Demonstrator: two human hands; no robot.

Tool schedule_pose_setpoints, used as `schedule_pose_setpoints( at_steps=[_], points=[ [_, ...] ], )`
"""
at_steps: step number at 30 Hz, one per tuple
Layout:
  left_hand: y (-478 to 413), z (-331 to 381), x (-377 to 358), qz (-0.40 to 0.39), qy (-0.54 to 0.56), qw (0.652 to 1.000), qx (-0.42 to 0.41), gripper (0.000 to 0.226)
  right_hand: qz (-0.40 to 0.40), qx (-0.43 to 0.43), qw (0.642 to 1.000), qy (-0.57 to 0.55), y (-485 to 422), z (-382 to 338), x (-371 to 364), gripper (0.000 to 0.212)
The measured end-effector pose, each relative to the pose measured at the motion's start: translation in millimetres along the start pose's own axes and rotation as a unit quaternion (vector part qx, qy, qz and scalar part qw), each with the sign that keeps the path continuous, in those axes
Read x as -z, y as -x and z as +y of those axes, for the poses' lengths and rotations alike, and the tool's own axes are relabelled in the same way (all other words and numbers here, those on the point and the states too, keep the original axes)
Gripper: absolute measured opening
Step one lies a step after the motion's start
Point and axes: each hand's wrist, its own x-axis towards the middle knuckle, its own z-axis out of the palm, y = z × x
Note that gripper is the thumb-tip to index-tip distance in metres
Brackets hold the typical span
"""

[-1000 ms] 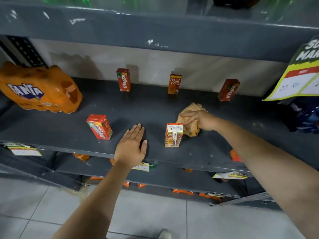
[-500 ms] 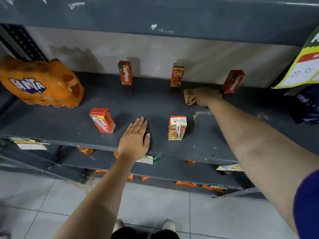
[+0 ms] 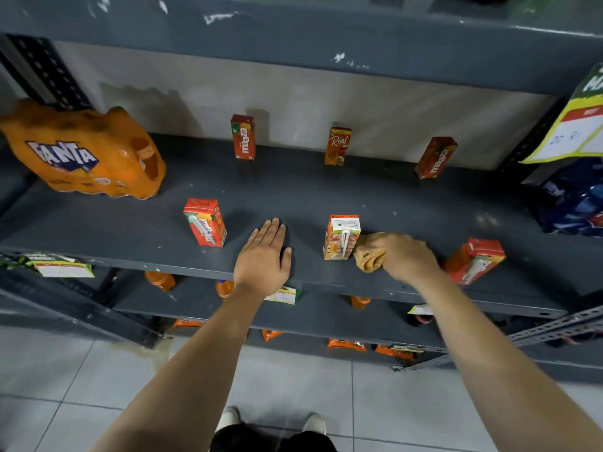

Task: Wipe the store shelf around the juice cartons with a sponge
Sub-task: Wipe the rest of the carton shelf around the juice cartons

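A dark grey shelf (image 3: 293, 190) holds several small juice cartons. Three stand along the back: a red one (image 3: 243, 137), an orange one (image 3: 337, 146) and a tilted red one (image 3: 435, 157). Near the front stand a red carton (image 3: 205, 221), a white-topped carton (image 3: 341, 236) and a red carton (image 3: 474, 260) at the right. My right hand (image 3: 406, 256) grips a crumpled tan sponge cloth (image 3: 368, 254) pressed on the shelf just right of the white-topped carton. My left hand (image 3: 264, 256) lies flat, fingers apart, on the shelf's front edge between the two front cartons.
An orange Fanta multipack (image 3: 81, 151) fills the shelf's left end. A blue packet (image 3: 574, 197) sits at the right under a yellow price sign (image 3: 574, 125). Another shelf (image 3: 293, 37) hangs close overhead. Lower shelves hold orange bottles (image 3: 160, 280) and packets. Tiled floor lies below.
My right hand has pulled the sponge from the back of the shelf, near the orange carton, forward to the front beside the white-topped carton. My left hand has stayed flat in place.
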Motion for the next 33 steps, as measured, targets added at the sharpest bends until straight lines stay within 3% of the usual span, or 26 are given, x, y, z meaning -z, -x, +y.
schedule_pose_setpoints(
  at_steps=[3,6,11,16,21,23,27,33],
  points=[
    [-0.8,-0.7,-1.1,0.002,-0.001,1.0,-0.002,0.055,-0.019,-0.046,0.992,-0.12,-34.9,9.0,42.8,0.034],
    [-1.1,-1.7,-2.7,0.003,-0.005,1.0,0.0,0.055,0.022,-0.057,0.995,-0.08,-84.6,13.2,67.2,0.034],
    [-1.3,-1.4,-4.2,0.007,-0.007,1.0,0.006,0.055,-0.042,-0.085,0.995,0.007,-108.6,4.1,33.4,0.044],
    [-0.5,0.7,-1.8,0.009,0.004,1.0,0.007,0.054,0.008,-0.047,0.997,0.055,-73.7,6.7,3.9,0.047],
    [-0.7,1.4,1.1,0.0,0.009,1.0,-0.001,0.054,0.045,-0.041,0.996,0.065,-17.3,4.5,-9.6,0.027],
    [-1.3,1.1,1.5,-0.005,0.009,1.0,-0.006,0.054,0.037,-0.033,0.997,0.052,2.0,3.0,-14.6,0.03],
    [-0.5,0.9,1.5,-0.008,0.007,1.0,-0.004,0.054,0.005,-0.057,0.998,0.033,33.3,-7.3,-16.9,0.059],
    [0.3,0.8,3.6,-0.019,0.0,1.0,-0.007,0.054,-0.046,-0.022,0.998,0.037,88.6,-20.9,-19.4,0.054]
  ],
)
